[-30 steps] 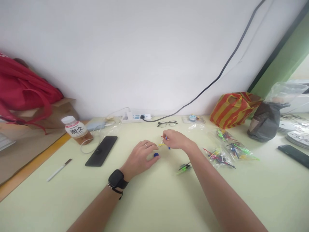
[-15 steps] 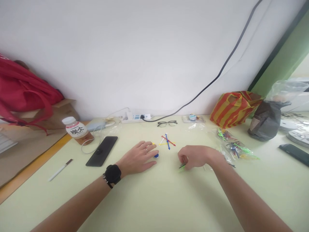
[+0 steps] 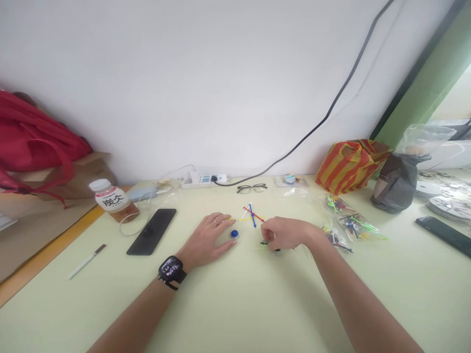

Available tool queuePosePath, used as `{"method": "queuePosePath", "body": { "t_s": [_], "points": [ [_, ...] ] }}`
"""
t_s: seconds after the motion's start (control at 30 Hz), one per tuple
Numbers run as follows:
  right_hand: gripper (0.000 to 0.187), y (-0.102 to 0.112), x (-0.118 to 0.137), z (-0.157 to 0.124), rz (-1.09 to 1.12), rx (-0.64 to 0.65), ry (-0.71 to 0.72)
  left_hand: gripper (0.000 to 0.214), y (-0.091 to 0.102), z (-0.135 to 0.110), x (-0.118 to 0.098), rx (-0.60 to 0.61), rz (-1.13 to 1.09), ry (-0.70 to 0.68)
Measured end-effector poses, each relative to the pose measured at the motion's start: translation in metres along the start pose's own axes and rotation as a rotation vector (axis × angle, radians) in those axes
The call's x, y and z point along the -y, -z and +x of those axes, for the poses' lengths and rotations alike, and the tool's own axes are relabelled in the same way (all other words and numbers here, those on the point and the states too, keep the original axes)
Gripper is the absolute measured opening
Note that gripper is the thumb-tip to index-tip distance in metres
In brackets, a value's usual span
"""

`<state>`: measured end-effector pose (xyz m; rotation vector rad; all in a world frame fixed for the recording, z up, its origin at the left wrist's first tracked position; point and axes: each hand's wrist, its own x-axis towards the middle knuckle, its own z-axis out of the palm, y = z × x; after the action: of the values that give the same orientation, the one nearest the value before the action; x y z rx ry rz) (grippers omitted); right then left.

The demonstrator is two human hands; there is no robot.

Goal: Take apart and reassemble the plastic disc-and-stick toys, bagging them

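Observation:
My left hand (image 3: 208, 240) lies open on the table, palm down and fingers spread. A small round blue piece (image 3: 234, 234) sits between its thumb and fingertips. My right hand (image 3: 283, 234) is closed in a pinch, with a small black and green plastic piece (image 3: 264, 244) showing under its fingertips. Beyond the hands, thin plastic arrows lie crossed: a blue arrow (image 3: 252, 215), a red one (image 3: 254, 214), a white one and a yellow one. The right fingers partly hide the pinched piece.
Clear bags of coloured plastic pieces (image 3: 355, 225) lie to the right. A black phone (image 3: 151, 232), a bottle (image 3: 115, 201) and a pen (image 3: 86, 262) are at left. Glasses (image 3: 252, 188) and a power strip (image 3: 204, 180) stand near the wall, beside a striped bag (image 3: 349, 164).
My right hand has moved left, closer to the crossed arrows, with the black and green piece. My left fingers have shifted slightly, so the round blue piece shows fully. The view has turned slightly.

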<state>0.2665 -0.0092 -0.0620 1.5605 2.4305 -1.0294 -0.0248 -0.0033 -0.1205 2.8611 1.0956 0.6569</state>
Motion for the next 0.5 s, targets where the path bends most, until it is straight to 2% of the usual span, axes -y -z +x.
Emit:
{"method": "queuePosePath", "body": {
  "t_s": [0.23,0.33,0.43,0.5],
  "points": [
    [0.011,-0.010,-0.011,-0.002,0.222,-0.244,0.130,0.040,-0.003,-0.003,0.000,0.000,-0.026,0.029],
    [0.011,-0.011,-0.014,0.002,0.323,-0.259,0.125,0.043,-0.002,-0.003,0.001,-0.012,-0.053,0.064],
    [0.024,-0.015,-0.018,0.010,0.439,-0.266,0.126,0.047,-0.002,-0.003,0.001,-0.017,-0.072,0.110],
    [0.028,-0.017,-0.020,0.017,0.506,-0.324,0.127,0.049,-0.004,-0.002,0.000,-0.021,-0.103,0.145]
  ]
}}
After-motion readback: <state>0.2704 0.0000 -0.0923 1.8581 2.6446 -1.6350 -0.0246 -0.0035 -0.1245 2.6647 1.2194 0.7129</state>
